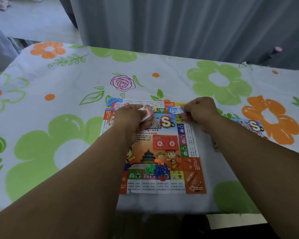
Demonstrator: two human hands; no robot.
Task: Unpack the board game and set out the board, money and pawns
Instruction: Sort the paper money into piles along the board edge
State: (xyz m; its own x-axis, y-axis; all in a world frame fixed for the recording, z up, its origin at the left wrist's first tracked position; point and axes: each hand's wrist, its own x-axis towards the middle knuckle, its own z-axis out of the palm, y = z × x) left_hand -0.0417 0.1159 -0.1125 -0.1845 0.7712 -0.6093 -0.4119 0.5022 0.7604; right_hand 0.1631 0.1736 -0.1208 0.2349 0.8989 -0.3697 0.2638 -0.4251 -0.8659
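reaching forward with both arms nearly straight, the left hand point(129, 116) curled round a red-and-white note point(147, 114) while the right hand point(199, 111) pinched a blue note point(175, 110), both over the far edge of the board point(162, 149). the board lay flat on the desk point(59, 83), with the pawns point(155, 169) heaped by its near edge.

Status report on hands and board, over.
Left hand grips red-white note. Right hand pinches blue note. Board flat, pawns piled on it. No obstruction seen.
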